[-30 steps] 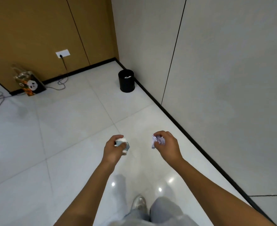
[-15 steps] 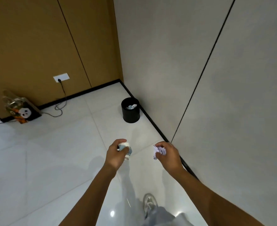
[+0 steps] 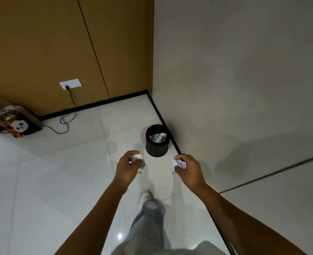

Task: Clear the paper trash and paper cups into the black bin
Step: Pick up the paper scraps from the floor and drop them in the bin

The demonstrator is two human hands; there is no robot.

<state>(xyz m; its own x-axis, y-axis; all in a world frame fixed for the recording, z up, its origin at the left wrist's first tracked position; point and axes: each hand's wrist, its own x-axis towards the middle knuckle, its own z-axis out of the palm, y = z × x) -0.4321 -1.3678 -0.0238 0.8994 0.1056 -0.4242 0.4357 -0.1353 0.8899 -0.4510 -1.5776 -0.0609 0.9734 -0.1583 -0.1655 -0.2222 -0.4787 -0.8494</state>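
Head view, looking down past both forearms at a pale tiled floor point(image 3: 41, 181) in a room corner.

Item: left hand point(image 3: 126, 167). Fingers curled round a paper cup point(image 3: 137, 161), white rim uppermost, blue print on its side. Held out in front, short of the bin.

Item: right hand point(image 3: 188, 169). Fingers and thumb pinch a ball of crumpled paper point(image 3: 178, 164), white with a lilac tint, at about the same height as the cup.

Item: black bin point(image 3: 157, 142). Round, upright on the floor, just beside the dark skirting of the grey wall point(image 3: 244, 70). Ahead of both hands, roughly between them. Already holds several pieces of crumpled paper point(image 3: 158, 137), white and bluish, well below the rim.

Item: bag with a panda print point(image 3: 17, 122), by the brown wall, well apart from the bin. A black cable point(image 3: 67, 116) runs from a wall socket point(image 3: 70, 84) along the floor near it.

Item: one shoe point(image 3: 147, 196) and a trouser leg, set forward toward the bin.

Progress, as judged: partly done. Some trash is binned; the cup and the paper ball are carried but not yet dropped. No other loose trash shows on the visible floor; what lies outside the view cannot be told.
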